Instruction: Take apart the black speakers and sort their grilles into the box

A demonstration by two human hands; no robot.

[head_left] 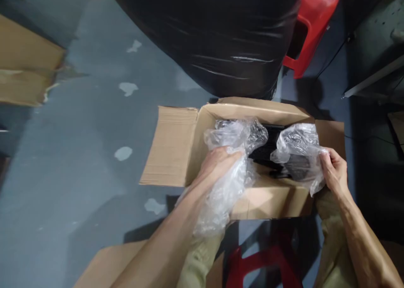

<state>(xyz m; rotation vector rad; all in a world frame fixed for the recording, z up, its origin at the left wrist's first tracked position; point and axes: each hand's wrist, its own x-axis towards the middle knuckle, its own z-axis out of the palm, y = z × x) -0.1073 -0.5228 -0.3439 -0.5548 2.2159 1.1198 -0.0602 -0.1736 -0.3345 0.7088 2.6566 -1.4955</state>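
An open cardboard box (pixel 170 147) stands on the floor between my knees, its flaps folded outward. Inside lie black items (pixel 268 147), partly covered, whose kind I cannot make out. My left hand (pixel 219 159) is closed on a crumpled clear plastic bag (pixel 232 195) that spills over the box's near side. My right hand (pixel 336 168) pinches the edge of more clear plastic (pixel 298 149) at the box's right end. Dark shapes show through this plastic. Whether the two pieces of plastic are joined, I cannot tell.
Just beyond the box bulges a large black plastic bag (pixel 221 39). A red plastic stool (pixel 315 22) stands behind it at right, and another red stool (pixel 259 260) shows below me. Flat cardboard (pixel 28 65) lies at left. A cable (pixel 333 58) runs along the right.
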